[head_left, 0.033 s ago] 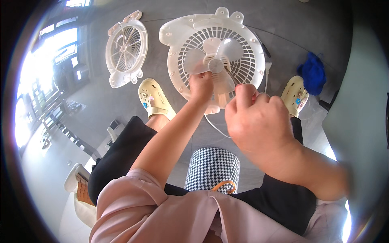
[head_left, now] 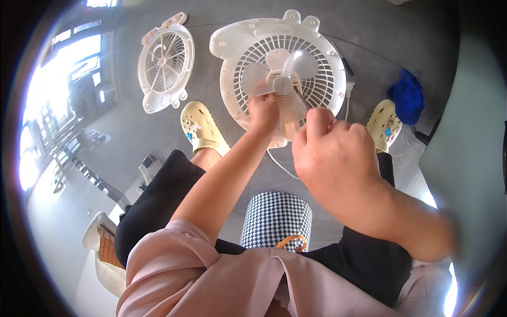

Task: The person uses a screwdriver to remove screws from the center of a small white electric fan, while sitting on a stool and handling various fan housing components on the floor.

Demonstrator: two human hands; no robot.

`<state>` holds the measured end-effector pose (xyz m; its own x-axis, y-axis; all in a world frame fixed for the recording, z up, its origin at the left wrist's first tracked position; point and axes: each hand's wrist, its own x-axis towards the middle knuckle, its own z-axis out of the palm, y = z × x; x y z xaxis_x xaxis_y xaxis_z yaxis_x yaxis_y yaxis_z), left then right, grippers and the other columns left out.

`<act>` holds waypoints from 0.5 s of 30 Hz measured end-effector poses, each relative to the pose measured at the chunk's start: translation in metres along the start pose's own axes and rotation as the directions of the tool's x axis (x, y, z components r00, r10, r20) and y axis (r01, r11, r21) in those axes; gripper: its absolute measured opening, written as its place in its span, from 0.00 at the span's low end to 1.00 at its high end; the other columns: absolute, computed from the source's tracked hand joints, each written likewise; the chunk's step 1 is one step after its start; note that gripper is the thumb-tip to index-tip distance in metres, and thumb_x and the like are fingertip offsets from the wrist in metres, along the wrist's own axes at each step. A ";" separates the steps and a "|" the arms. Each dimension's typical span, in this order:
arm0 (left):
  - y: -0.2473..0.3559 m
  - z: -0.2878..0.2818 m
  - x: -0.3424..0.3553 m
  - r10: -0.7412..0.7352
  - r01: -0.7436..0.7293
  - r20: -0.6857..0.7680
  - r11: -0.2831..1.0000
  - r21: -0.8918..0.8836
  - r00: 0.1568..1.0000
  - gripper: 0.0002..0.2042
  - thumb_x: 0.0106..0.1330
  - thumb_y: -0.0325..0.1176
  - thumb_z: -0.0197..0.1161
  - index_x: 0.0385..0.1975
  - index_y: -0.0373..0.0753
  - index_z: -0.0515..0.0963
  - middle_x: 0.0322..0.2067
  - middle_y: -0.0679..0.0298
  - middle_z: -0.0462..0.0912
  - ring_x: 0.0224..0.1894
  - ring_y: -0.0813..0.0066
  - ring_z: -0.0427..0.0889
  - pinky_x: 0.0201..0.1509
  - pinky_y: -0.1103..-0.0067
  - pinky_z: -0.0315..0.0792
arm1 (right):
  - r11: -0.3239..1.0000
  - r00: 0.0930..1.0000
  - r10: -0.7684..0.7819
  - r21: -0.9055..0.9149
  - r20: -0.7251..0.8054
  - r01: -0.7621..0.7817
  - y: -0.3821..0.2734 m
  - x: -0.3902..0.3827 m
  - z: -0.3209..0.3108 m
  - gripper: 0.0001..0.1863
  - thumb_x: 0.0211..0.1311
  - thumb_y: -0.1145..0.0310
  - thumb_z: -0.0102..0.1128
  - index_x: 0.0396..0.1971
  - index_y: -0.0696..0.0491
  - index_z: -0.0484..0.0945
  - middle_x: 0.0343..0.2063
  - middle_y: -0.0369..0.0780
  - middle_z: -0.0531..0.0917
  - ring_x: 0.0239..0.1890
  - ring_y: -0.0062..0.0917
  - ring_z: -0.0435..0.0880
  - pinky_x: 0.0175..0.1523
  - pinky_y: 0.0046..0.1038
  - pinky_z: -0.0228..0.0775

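In the head view, a round white plastic fan body with a slotted rear grille [head_left: 322, 87] stands on the grey floor [head_left: 222, 31] in front of the seated person, between their two feet. At its centre sits a pale translucent three-bladed propeller [head_left: 282, 71] on a small hub.

The left hand [head_left: 263, 112] reaches forward on an outstretched bare forearm and rests at the lower edge of the propeller, just below the hub. Its fingers are curled together against the blade and the grille; whether they actually pinch the blade cannot be told, since the back of the hand hides the fingertips.

The right hand [head_left: 335, 158] hovers much nearer the camera, to the right of the left one. Its fingers are bent inward into a loose fist, thumb and forefinger pressed together at the top as if nipping something thin, but what lies between them cannot be made out.

A thin white cord [head_left: 278, 162] trails from under the fan toward the person. To the left lies a detached white plastic front grille [head_left: 166, 61], well apart from the fan. Cream clogs with small charms cover the left foot [head_left: 200, 129] and the right foot [head_left: 384, 124]. A crumpled blue cloth [head_left: 407, 98] lies near the right clog. A black-and-white houndstooth stool [head_left: 275, 219] shows between the knees.
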<state>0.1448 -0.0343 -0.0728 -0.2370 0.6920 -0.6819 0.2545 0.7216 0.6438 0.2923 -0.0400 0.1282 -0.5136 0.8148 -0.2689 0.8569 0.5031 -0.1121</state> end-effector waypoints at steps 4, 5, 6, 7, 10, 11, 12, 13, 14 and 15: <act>-0.005 0.010 0.001 -0.020 0.019 -0.023 0.999 -0.049 1.000 0.13 0.64 0.25 0.53 0.49 0.35 0.72 0.42 0.56 0.78 0.44 0.67 0.79 0.46 0.74 0.74 | 0.920 0.974 0.197 0.324 0.108 -0.222 0.016 0.019 -0.014 0.07 0.42 0.74 0.60 0.25 0.58 0.75 0.27 0.47 0.76 0.24 0.37 0.81 0.29 0.33 0.73; -0.005 0.010 0.000 -0.024 0.023 -0.015 0.998 -0.055 1.000 0.13 0.64 0.25 0.54 0.48 0.35 0.72 0.42 0.57 0.78 0.44 0.66 0.79 0.46 0.73 0.74 | 0.926 0.977 0.186 0.312 0.107 -0.210 0.020 0.023 -0.016 0.07 0.42 0.74 0.60 0.25 0.58 0.75 0.27 0.47 0.76 0.24 0.37 0.81 0.29 0.33 0.73; -0.004 0.010 0.000 -0.030 0.031 0.017 0.994 -0.101 0.999 0.14 0.64 0.25 0.53 0.49 0.34 0.71 0.45 0.56 0.76 0.48 0.62 0.77 0.51 0.72 0.71 | 0.894 0.952 0.266 0.331 0.149 -0.302 0.023 0.028 -0.017 0.08 0.44 0.73 0.59 0.27 0.58 0.76 0.27 0.47 0.77 0.26 0.39 0.81 0.31 0.34 0.73; -0.004 0.009 0.000 -0.033 0.034 0.011 0.992 -0.120 0.999 0.14 0.64 0.25 0.53 0.49 0.34 0.71 0.45 0.56 0.76 0.48 0.62 0.77 0.51 0.72 0.71 | 0.853 0.919 0.342 0.345 0.194 -0.391 0.024 0.032 -0.018 0.08 0.45 0.73 0.58 0.29 0.58 0.76 0.28 0.48 0.78 0.28 0.41 0.82 0.33 0.35 0.74; -0.001 0.012 -0.003 0.064 -0.058 -0.149 0.997 0.042 0.987 0.13 0.63 0.25 0.52 0.47 0.35 0.74 0.41 0.54 0.80 0.43 0.63 0.81 0.45 0.72 0.75 | 0.690 0.851 0.437 0.498 0.292 -0.525 0.032 0.035 -0.017 0.12 0.46 0.69 0.61 0.30 0.59 0.75 0.27 0.43 0.82 0.25 0.33 0.83 0.30 0.33 0.75; 0.000 0.012 -0.004 0.056 -0.053 -0.152 0.998 0.021 0.987 0.13 0.63 0.25 0.52 0.47 0.35 0.74 0.41 0.54 0.80 0.43 0.63 0.81 0.45 0.72 0.75 | 0.479 0.779 0.463 0.620 0.423 -0.621 0.032 0.040 -0.022 0.11 0.49 0.69 0.59 0.31 0.59 0.74 0.28 0.41 0.82 0.23 0.30 0.83 0.28 0.32 0.73; 0.001 0.011 -0.005 0.095 -0.089 -0.172 0.995 0.047 0.980 0.13 0.63 0.26 0.53 0.48 0.35 0.73 0.44 0.53 0.78 0.47 0.60 0.78 0.49 0.71 0.72 | 0.261 0.535 0.444 0.468 0.719 -0.845 0.037 0.047 -0.031 0.08 0.53 0.70 0.54 0.30 0.58 0.72 0.27 0.38 0.83 0.16 0.24 0.76 0.19 0.27 0.66; 0.002 0.011 -0.008 0.129 -0.118 -0.186 0.991 0.071 0.974 0.14 0.62 0.27 0.54 0.48 0.36 0.73 0.47 0.52 0.76 0.51 0.58 0.76 0.54 0.70 0.70 | 0.277 0.529 0.450 0.450 0.720 -0.849 0.037 0.048 -0.033 0.08 0.53 0.70 0.54 0.30 0.58 0.72 0.27 0.38 0.83 0.16 0.24 0.76 0.19 0.27 0.66; 0.004 0.010 -0.009 0.115 -0.108 -0.185 0.993 0.050 0.976 0.14 0.62 0.27 0.54 0.48 0.36 0.73 0.47 0.52 0.76 0.51 0.58 0.76 0.54 0.70 0.70 | -0.107 0.406 0.400 0.482 0.822 -0.869 0.038 0.046 -0.032 0.07 0.54 0.70 0.54 0.30 0.58 0.72 0.27 0.38 0.82 0.14 0.21 0.71 0.17 0.25 0.60; 0.007 0.009 -0.009 0.150 -0.135 -0.157 0.986 0.098 0.976 0.15 0.62 0.28 0.54 0.49 0.36 0.73 0.50 0.52 0.74 0.54 0.56 0.73 0.57 0.69 0.67 | -0.477 0.309 0.297 0.421 0.903 -0.771 0.037 0.045 -0.031 0.06 0.54 0.71 0.53 0.30 0.58 0.72 0.27 0.37 0.82 0.12 0.18 0.66 0.14 0.23 0.55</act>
<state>0.1570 -0.0356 -0.0659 -0.3408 0.7868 -0.5147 0.3747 0.6157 0.6931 0.2998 0.0241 0.1412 0.1355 0.1414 -0.9806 0.0058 -0.9899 -0.1419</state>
